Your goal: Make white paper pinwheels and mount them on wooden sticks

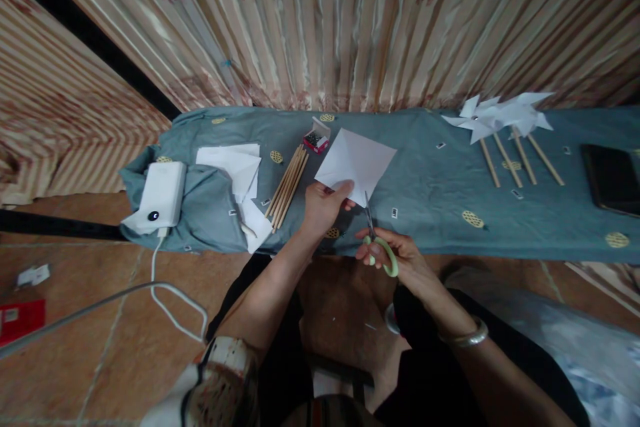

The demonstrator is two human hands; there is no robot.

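Observation:
My left hand [327, 205] pinches a white square of paper [357, 159] by its near edge, thumb on top. The sheet is held over the cloth-covered bench with one corner towards me. In my right hand [393, 255] is a pair of scissors [384, 253] with pale green handles, my fingers through the loops. Its blades point up and away from me, with the tips at the paper's near corner. Whether the blades have paper between them I cannot tell.
Left of the paper lie a bundle of wooden sticks [289, 187], a small red box of pins [317, 140], white paper pieces [235, 165] and a white power bank [163, 193] with a cable. Several paper pinwheels [520, 117] on sticks and a dark phone [611, 177] lie right.

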